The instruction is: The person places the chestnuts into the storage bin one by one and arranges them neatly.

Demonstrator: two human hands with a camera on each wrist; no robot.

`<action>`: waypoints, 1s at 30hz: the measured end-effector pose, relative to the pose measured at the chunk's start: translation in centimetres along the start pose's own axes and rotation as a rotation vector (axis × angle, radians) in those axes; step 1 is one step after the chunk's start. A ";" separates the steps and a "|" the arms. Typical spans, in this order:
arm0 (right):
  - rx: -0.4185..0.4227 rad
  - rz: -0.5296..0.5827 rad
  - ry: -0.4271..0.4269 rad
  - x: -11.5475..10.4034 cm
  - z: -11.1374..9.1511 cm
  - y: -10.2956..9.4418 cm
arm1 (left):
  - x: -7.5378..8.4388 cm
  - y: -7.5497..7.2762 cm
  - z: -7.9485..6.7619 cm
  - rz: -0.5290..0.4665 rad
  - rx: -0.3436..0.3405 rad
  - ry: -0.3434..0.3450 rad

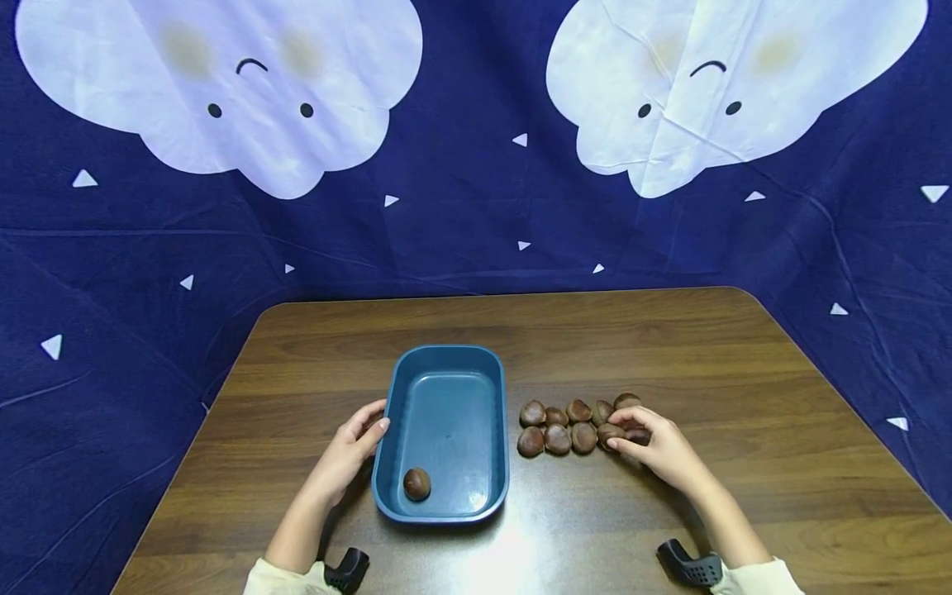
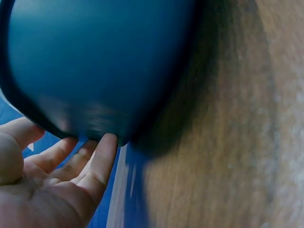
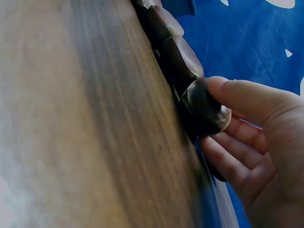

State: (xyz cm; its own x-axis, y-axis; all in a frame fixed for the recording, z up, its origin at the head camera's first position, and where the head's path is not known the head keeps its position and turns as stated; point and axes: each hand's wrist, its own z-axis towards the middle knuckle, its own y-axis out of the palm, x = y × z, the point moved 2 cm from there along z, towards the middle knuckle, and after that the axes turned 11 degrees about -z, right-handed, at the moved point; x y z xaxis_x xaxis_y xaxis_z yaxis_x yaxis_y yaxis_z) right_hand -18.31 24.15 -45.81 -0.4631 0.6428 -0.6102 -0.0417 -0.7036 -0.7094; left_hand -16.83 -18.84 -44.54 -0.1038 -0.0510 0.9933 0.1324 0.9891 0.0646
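Observation:
A blue rectangular tray [image 1: 446,351] stands on the table with one brown chestnut [image 1: 417,484] in its near left corner. My left hand [image 1: 349,450] holds the tray's left side, thumb at the rim; in the left wrist view its fingertips [image 2: 109,140] touch the outer wall. Right of the tray, several chestnuts [image 1: 557,439] lie in two rows. At the rows' right end my right hand [image 1: 665,450] pinches a chestnut [image 3: 204,107] between thumb and fingers. The hand partly covers another chestnut [image 1: 637,435].
The brown wooden table [image 1: 357,330] runs back to a dark blue curtain [image 1: 476,223] with clouds and triangles. Black wrist bands [image 1: 692,565] sit on both wrists, below pale sleeves.

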 end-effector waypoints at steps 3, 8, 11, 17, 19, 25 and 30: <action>-0.023 0.008 0.019 -1.1 0.0 -0.3 | 0.0 0.0 0.0 0.001 0.005 0.003; -0.042 -0.012 0.044 -1.9 0.0 -0.5 | 0.0 0.0 -0.1 0.006 0.005 0.001; -0.034 -0.013 0.043 -2.1 0.0 -0.5 | 0.0 0.0 -0.2 0.003 0.004 0.001; -0.002 -0.035 0.021 -2.3 0.1 -0.6 | 0.0 -0.1 -0.1 0.004 0.012 -0.001; 0.011 -0.045 0.009 -2.4 0.2 -0.6 | 0.1 -0.1 -0.1 0.010 0.015 -0.002; 0.027 -0.050 -0.028 -2.7 0.8 -0.9 | 0.0 0.0 -0.1 0.015 0.015 -0.014; 0.016 -0.030 -0.041 -2.0 1.8 -0.7 | 0.0 0.0 -0.1 0.019 0.013 -0.016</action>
State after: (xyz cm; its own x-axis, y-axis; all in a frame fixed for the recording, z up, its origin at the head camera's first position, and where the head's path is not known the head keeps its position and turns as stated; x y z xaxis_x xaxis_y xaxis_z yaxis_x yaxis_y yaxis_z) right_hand -18.95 22.85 -43.46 -0.4971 0.6508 -0.5739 -0.0699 -0.6893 -0.7210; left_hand -16.77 -18.82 -44.53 -0.1175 -0.0298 0.9926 0.1215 0.9916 0.0441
